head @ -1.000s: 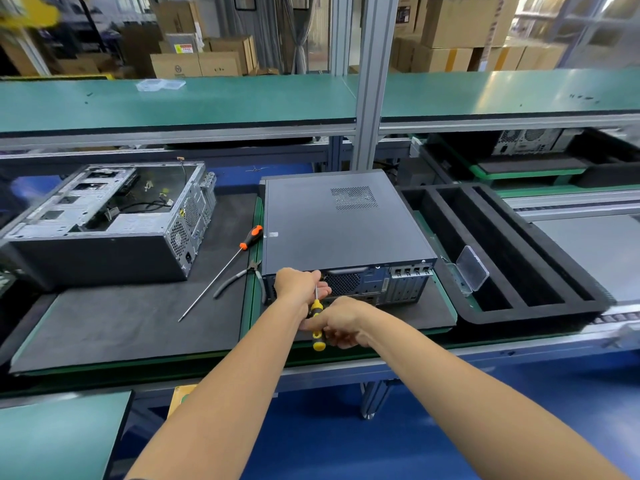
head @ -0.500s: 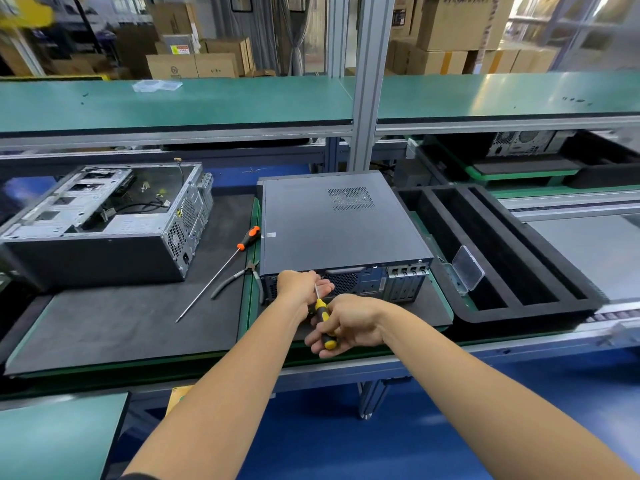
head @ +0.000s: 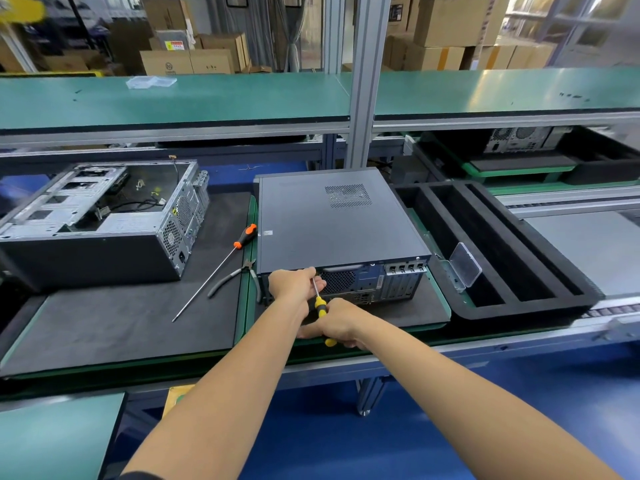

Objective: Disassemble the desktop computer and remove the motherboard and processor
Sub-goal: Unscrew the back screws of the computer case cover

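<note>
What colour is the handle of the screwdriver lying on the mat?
Orange and black, head view.

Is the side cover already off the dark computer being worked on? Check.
No: the dark computer still carries its closed panel, while the right hand holds a yellow-handled screwdriver at its rear.

My bench runs under a long green shelf point(head: 207, 98), and I place everything else from that shelf. An aluminium post point(head: 367, 81) rises through its middle. Behind it, past clear panels, brown cardboard boxes point(head: 194, 53) are stacked in a storeroom, with bright daylight coming from windows point(head: 571, 26) at the far right end. Below the shelf, black mats point(head: 121, 323) lie on green boards. Beneath all that, the floor point(head: 398, 438) is glossy blue.
</note>
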A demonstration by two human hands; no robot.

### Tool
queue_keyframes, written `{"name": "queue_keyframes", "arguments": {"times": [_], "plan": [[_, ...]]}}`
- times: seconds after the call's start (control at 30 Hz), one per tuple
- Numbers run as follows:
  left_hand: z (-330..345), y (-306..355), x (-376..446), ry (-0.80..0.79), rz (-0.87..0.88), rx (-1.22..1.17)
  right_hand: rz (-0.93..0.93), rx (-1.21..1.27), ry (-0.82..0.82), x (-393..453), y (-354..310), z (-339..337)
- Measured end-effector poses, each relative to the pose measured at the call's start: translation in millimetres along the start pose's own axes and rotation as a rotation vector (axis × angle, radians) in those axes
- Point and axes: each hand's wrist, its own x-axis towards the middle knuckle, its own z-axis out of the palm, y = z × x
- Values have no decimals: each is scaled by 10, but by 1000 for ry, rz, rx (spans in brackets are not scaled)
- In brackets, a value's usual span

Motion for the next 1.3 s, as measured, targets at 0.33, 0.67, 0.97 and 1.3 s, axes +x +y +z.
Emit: {"name": "queue_keyframes", "arguments": {"times": [0.33,0.67,0.97,1.3], "plan": [[22,-11,-108,-105,79,141,-10,113,-76,-12,-34,-15],[99,519,-155,-149,359,181,-93,285,251,-18,-205,-277],[267,624,-100,-483,385,362,-283,392,592,78,-326,-816],[1216,525,-67,-574,729,727,-193,396,546,212,87,-1798]]}}
